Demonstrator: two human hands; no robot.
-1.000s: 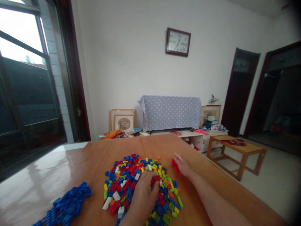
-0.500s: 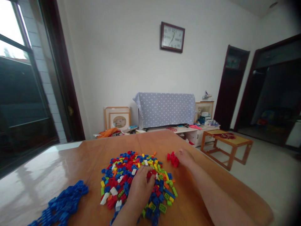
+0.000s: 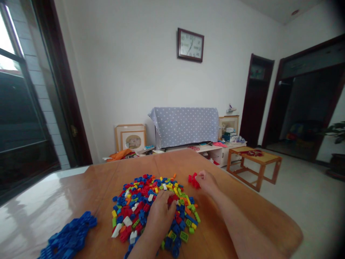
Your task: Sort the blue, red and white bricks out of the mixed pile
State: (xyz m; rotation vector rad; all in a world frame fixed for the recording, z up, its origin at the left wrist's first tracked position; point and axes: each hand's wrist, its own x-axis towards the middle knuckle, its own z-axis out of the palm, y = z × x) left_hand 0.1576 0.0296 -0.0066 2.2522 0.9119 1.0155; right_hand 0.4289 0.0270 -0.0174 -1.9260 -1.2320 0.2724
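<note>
Single head-worn view, seated-height look from 6 o'clock edge of surface [image 3: 104, 194], facing 12 o'clock and tipped slightly down. Brick pile [image 3: 142, 205] close, low in frame; wall [image 3: 129, 72] well beyond. Wide coverage: window [image 3: 18, 108] toward 10 o'clock, dark doorway [image 3: 304, 104] toward 2 o'clock.

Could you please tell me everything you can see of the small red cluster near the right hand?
The red cluster is a small, knobbly group of bright red pieces that look like plastic. It lies on the wooden table, to the right of the mixed pile and apart from it. The fingertips of the right hand are at its right side. Whether its pieces are joined is unclear.
</note>
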